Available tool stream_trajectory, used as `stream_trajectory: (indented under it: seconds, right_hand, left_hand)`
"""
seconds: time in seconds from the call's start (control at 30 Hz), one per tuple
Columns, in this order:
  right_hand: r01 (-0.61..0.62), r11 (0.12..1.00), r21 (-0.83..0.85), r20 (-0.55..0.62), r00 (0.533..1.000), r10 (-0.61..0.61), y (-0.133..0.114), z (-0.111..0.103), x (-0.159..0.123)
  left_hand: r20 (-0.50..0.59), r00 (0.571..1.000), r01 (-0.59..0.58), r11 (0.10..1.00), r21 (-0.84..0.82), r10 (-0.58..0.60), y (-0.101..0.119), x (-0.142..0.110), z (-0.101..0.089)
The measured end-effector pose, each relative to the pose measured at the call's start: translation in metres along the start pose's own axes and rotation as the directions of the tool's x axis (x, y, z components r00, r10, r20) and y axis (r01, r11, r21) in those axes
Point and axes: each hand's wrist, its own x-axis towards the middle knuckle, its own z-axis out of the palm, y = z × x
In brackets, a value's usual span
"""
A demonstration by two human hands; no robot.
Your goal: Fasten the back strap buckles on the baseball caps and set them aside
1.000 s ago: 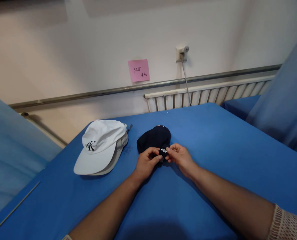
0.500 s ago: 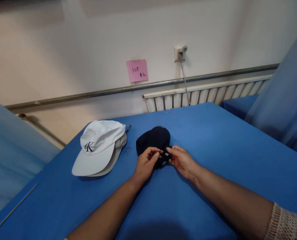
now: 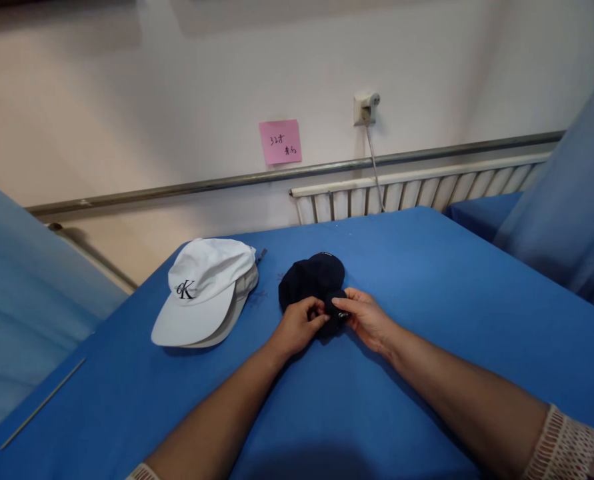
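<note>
Blk cap strap (image 3: 333, 308) shifted lower, pinched in R fingers (image 3: 347, 305); L fingers (image 3: 311, 305) curled, grip unclear; wht cap (image 3: 204, 297): "CK".

The white fabric baseball cap (image 3: 204, 267) at the left bears a black monogram (image 3: 185, 289), "cK", on its front, with a fine line of print across it too small to read. On the far wall (image 3: 197, 100), the square pink paper note (image 3: 280, 141) carries handwriting: "32" and a character on the upper line, then smaller characters that cannot be made out. Tiny pale lettering (image 3: 325, 253) along the far brim edge of the black fabric cap (image 3: 301, 283) is illegible.
</note>
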Motion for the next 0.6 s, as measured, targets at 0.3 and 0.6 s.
stream_trajectory:
  seconds: [0.3, 0.6]
  right_hand:
    - [-0.100, 0.994, -0.036, -0.138, 0.986, 0.094, -0.0029, 0.0001, 0.0025]
    - [-0.169, 0.967, 0.192, -0.042, 0.983, 0.181, -0.0021, -0.0052, 0.0040]
  left_hand:
    - [-0.263, 0.964, 0.025, 0.999, -0.047, -0.036, 0.0067, 0.0014, -0.0039]
    - [-0.273, 0.962, 0.016, 1.000, -0.018, -0.020, 0.0005, 0.0016, -0.0041]
